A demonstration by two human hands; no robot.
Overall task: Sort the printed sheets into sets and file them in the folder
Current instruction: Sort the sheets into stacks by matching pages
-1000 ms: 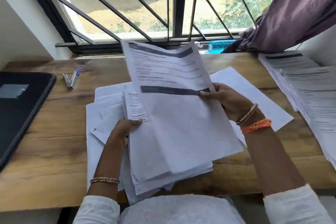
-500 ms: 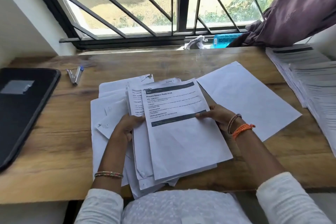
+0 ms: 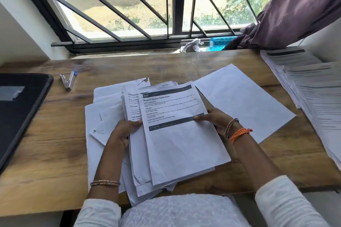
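Now my right hand (image 3: 215, 120) pinches the top printed sheet (image 3: 181, 134) at its right edge, fingers (image 3: 200, 117) curled onto the dark band, while my left hand (image 3: 122, 132) grips the stack of sheets (image 3: 136, 151) along its left side, thumb on top. Both lie mid-surface (image 3: 46, 143). A black folder (image 3: 16, 108) sits far left, a stapler (image 3: 68, 80) beside it, sorted piles (image 3: 313, 88) at right.

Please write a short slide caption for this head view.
Both hands, left and right, hold a printed sheet over a loose paper pile on the desk.
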